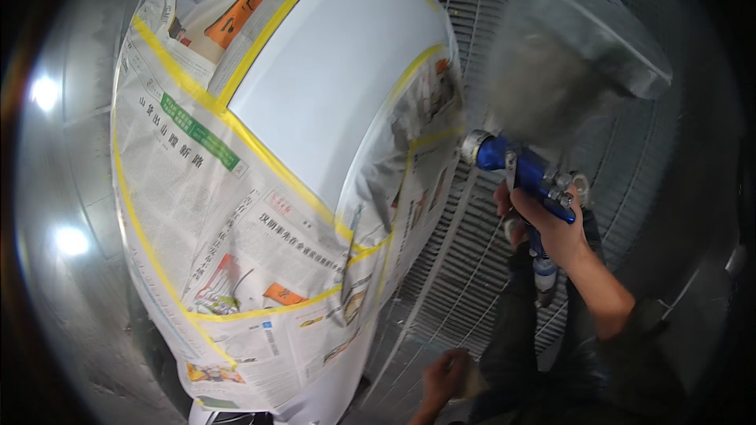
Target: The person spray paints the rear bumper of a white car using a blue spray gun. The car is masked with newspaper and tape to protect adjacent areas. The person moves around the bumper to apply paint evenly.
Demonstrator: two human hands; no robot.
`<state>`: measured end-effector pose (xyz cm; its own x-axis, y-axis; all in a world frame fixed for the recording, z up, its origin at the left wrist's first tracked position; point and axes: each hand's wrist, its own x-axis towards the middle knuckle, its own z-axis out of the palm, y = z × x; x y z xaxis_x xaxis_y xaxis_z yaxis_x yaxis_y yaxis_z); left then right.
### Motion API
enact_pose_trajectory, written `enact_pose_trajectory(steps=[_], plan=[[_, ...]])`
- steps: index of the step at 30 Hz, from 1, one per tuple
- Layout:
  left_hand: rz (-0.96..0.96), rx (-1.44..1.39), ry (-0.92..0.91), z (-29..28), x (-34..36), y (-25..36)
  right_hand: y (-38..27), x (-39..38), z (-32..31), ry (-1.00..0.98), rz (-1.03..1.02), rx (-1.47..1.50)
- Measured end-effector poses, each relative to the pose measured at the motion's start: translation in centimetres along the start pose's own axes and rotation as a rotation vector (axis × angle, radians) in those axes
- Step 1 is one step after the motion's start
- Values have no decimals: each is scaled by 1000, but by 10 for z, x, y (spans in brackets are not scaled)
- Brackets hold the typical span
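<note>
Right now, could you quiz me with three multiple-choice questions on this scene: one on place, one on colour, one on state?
1. Where is the spray gun?
A. right of the car panel
B. on the floor
C. on the newspaper

2. What colour is the tape?
A. red
B. yellow
C. black

3. What is the right hand doing?
A. hanging free
B. gripping the gun
C. pressing paper

Answers: 1 A, it is held up beside the panel; 2 B, yellow strips edge the paper; 3 B, fingers wrap the handle.
</note>
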<state>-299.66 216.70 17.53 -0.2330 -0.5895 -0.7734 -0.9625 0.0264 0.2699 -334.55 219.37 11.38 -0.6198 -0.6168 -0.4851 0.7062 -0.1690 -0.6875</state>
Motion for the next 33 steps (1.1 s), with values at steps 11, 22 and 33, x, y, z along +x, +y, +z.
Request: enact_pose_trajectory(steps=[11, 22, 33], plan=[[123, 285, -227, 92, 89, 164, -97, 93, -96, 149, -42, 247], [321, 140, 48, 206, 294, 328, -198, 329, -242, 101, -300, -2], [667, -145, 571, 257, 476, 328, 35, 473, -366, -488, -121, -224]])
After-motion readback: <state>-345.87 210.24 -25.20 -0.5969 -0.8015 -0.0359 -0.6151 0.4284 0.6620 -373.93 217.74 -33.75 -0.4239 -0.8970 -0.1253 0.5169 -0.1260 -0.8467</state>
